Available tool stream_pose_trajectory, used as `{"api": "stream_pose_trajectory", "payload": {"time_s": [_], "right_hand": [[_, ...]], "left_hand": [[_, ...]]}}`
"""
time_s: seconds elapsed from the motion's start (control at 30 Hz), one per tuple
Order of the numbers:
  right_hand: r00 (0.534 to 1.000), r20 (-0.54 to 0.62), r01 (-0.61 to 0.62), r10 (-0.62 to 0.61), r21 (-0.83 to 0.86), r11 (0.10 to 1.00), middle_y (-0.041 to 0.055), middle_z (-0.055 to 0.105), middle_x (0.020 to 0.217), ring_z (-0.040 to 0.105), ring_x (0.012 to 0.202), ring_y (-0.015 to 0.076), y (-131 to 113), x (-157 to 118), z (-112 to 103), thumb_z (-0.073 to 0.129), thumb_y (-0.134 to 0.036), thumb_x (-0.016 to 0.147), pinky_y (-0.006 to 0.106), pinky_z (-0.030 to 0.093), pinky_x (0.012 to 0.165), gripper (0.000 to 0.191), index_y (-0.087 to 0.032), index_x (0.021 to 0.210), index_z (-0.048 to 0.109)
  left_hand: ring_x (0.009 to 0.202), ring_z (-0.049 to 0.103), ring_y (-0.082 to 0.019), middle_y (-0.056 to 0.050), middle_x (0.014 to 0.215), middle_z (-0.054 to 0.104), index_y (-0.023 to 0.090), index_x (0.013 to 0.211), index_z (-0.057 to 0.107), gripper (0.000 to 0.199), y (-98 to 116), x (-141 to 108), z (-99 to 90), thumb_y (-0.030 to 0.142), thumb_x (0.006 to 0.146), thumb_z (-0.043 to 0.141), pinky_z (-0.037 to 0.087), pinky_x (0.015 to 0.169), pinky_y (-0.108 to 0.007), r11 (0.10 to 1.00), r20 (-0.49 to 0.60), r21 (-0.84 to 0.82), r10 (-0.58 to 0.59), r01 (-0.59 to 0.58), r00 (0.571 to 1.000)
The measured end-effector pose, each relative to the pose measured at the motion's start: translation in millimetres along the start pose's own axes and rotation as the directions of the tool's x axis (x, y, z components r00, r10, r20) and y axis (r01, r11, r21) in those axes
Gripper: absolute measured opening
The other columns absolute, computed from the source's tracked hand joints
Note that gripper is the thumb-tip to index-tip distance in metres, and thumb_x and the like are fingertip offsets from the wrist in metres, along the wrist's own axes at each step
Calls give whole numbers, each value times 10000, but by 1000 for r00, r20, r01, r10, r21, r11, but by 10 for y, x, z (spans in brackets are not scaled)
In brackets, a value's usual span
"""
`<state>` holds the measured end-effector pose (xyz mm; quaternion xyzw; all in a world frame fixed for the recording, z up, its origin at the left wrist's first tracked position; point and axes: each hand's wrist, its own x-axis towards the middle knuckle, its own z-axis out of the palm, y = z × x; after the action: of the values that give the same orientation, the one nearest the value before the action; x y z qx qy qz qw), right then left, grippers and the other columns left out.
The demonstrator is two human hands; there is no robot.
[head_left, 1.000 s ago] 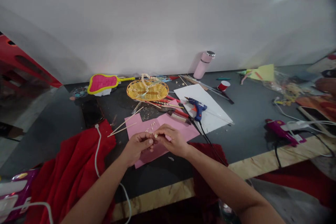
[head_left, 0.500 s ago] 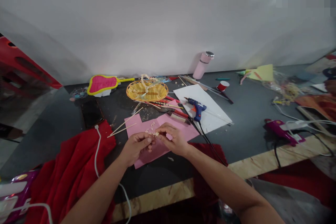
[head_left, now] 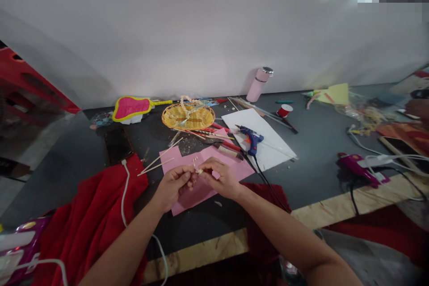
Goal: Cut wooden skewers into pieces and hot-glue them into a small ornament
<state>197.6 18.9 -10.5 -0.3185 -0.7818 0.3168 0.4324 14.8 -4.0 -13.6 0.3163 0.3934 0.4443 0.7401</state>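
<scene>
Small pale bead-like pieces (head_left: 199, 171) are pinched between the fingertips of both hands, over a pink sheet (head_left: 187, 202). My left hand (head_left: 176, 185) is closed on them from the left, its fingers curled. From the right, my right hand (head_left: 219, 178) grips them with thumb and fingers nearly touching the left fingertips. A few more pale bits (head_left: 195, 160) show just beyond the fingers, above the pink sheet. Thin sticks (head_left: 157, 169) lie to the left of the sheet.
Behind the hands stands a yellow wicker basket (head_left: 188, 118). A blue glue gun (head_left: 253, 138) lies on white paper (head_left: 276, 145), its cord running forward. A pink bottle (head_left: 259, 84) stands by the partition. Red cloth (head_left: 110, 192) and a phone (head_left: 118, 145) lie left.
The fingertips have shifted slightly around the pale pieces, and fewer pieces show between them. Beyond the partition, a person's arm has moved to the right.
</scene>
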Motion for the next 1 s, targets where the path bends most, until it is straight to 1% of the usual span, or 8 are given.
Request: {"api": "stream_pose_trajectory", "payload": {"time_s": [0.07,0.3,0.43,0.53,0.7,0.77,0.87,1.0], "right_hand": [[1000,3,1,-1,0,1000,59,589,837,556,753,142,3,-2,0,513,-251,862,261,479,643,151,-187,973,592],[1000,23,2,-1,-15,1000,55,586,835,560,768,143,19,-5,11,513,-230,858,273,491,688,164,-196,995,597],[1000,20,0,1,-23,1000,55,580,838,555,750,138,27,-5,20,519,-222,854,262,486,658,168,-195,1001,595],[1000,23,-1,1,-15,1000,58,581,845,557,749,139,31,-7,24,521,-226,854,261,487,653,171,-193,1007,590],[1000,28,10,-9,-29,1000,59,587,846,562,783,145,26,-10,28,531,-221,850,271,488,704,167,-189,1001,593],[999,45,19,-18,-35,999,58,586,849,561,778,140,19,-9,27,527,-212,850,264,485,695,173,-188,1010,589],[996,74,42,-39,-41,998,55,580,843,556,761,134,16,-11,26,521,-198,847,253,479,670,179,-186,1014,584],[996,76,52,-50,-31,998,52,581,843,555,765,134,34,-18,30,519,-181,842,252,477,669,192,-194,1024,579]], "left_hand": [[590,548,-79,-47,786,659,130,902,658,265,-1,6,-9,238,670,728,446,558,-193,999,13,-37,-6,7,1000],[591,563,-77,-59,797,669,117,905,661,259,-13,7,-11,204,670,726,450,564,-195,999,17,-46,-22,23,1000],[536,537,-62,-34,724,652,121,766,614,170,1,4,7,213,673,722,435,530,-180,1000,9,-30,-10,10,1000],[513,519,-56,-16,685,632,131,699,563,176,13,0,17,237,696,703,417,507,-169,1000,8,-12,-1,1,1000],[517,508,-46,-27,715,626,112,748,604,162,8,-6,13,249,715,685,406,511,-163,998,24,68,-5,4,1000],[512,507,-45,-28,708,622,106,741,611,168,2,-5,7,255,716,684,401,506,-161,996,38,90,-4,0,999],[523,515,-49,-33,719,621,107,748,615,166,-1,-4,5,259,724,675,402,507,-162,997,62,81,-4,-1,998],[535,524,-58,-35,737,627,113,778,615,145,-1,-8,11,221,711,683,423,521,-176,998,71,58,-6,2,997]]}}
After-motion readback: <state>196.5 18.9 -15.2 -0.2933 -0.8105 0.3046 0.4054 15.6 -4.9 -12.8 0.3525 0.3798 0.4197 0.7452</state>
